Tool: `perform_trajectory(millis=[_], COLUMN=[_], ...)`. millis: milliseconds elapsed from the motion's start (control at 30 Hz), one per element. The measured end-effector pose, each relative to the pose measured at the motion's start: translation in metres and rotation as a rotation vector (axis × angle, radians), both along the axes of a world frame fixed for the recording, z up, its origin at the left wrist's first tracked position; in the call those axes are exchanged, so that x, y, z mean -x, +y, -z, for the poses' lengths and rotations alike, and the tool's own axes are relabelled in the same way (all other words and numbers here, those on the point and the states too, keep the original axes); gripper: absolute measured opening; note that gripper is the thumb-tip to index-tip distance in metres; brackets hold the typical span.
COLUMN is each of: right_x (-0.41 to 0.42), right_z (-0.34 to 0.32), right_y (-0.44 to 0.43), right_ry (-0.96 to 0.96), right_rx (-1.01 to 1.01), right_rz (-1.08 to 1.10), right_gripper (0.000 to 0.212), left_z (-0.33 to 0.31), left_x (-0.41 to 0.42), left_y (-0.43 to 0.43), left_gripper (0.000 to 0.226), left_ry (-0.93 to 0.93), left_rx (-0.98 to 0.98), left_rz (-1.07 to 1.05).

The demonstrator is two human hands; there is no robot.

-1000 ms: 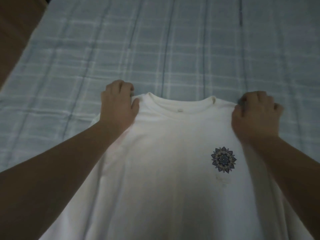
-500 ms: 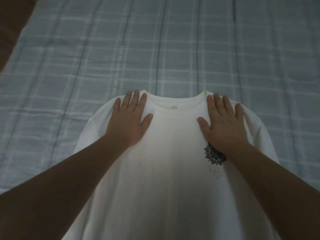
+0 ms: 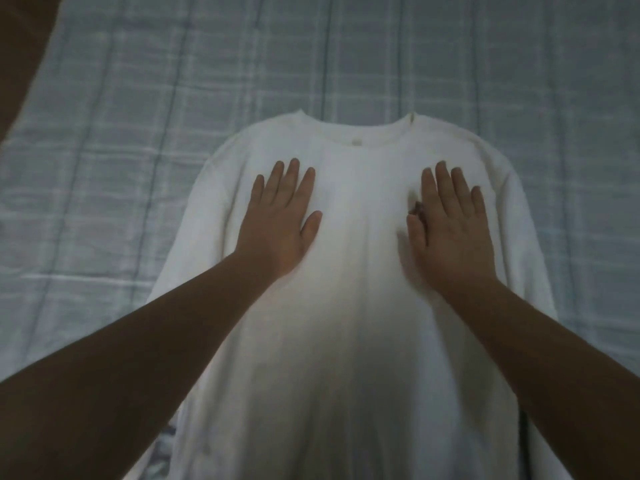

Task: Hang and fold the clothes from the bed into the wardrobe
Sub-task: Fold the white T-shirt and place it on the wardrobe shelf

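A white T-shirt (image 3: 356,306) lies flat and face up on the bed, its round collar pointing away from me. My left hand (image 3: 280,220) rests palm down on the left side of its chest, fingers spread. My right hand (image 3: 450,226) lies flat on the right side of the chest and covers nearly all of the small dark flower print; only a sliver shows beside the thumb. Neither hand grips the cloth. The shirt's hem is out of frame below.
A pale blue-grey checked bedsheet (image 3: 346,57) covers the bed around the shirt on all sides. A dark brown surface (image 3: 20,46) shows at the upper left corner, beyond the bed's edge.
Both hands let go of the shirt's shoulders, opened flat and slid down from the collar over the chest. The right hand now hides the flower print.
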State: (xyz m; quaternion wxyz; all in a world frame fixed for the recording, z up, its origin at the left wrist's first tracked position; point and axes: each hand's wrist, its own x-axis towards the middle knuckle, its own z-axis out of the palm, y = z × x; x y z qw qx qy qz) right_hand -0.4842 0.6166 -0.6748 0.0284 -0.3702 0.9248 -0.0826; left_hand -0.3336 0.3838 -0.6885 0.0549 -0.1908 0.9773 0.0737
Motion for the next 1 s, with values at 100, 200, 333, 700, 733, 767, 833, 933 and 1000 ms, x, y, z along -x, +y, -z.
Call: perform_trajectory(millis=[100, 200, 333, 700, 733, 767, 833, 933, 1000], right_x=[-0.071, -0.136, -0.202, -0.247, -0.246, -0.246, -0.247, -0.248, -0.249], right_z=[-0.008, -0.011, -0.013, 0.010, 0.011, 0.010, 0.006, -0.003, -0.012], right_y=[0.047, 0.096, 0.142, 0.224, 0.227, 0.230, 0.233, 0.233, 0.236], right_ry=[-0.053, -0.145, -0.185, -0.171, -0.167, -0.165, -0.171, -0.188, -0.219], right_rx=[-0.044, -0.082, -0.092, -0.217, -0.235, -0.250, -0.283, -0.292, -0.206], right_rz=[-0.002, 0.028, 0.068, 0.018, 0.018, 0.023, 0.035, 0.055, 0.067], right_gripper=[0.063, 0.065, 0.065, 0.068, 0.069, 0.069, 0.070, 0.071, 0.072], left_z=[-0.007, -0.012, -0.016, 0.008, 0.008, 0.007, 0.003, -0.005, -0.011], left_x=[-0.060, -0.122, -0.194, -0.298, -0.299, -0.300, -0.304, -0.308, -0.315], left_y=[0.046, 0.090, 0.135, 0.162, 0.162, 0.162, 0.162, 0.164, 0.170], left_gripper=[0.064, 0.063, 0.062, 0.061, 0.061, 0.061, 0.060, 0.060, 0.061], left_ry=[0.004, 0.020, -0.028, -0.101, -0.101, -0.097, -0.110, -0.114, -0.088], left_rx=[-0.013, -0.059, -0.080, -0.030, -0.033, -0.038, -0.044, -0.073, -0.103], left_rz=[0.019, 0.021, 0.000, 0.034, 0.036, 0.036, 0.036, 0.026, 0.065])
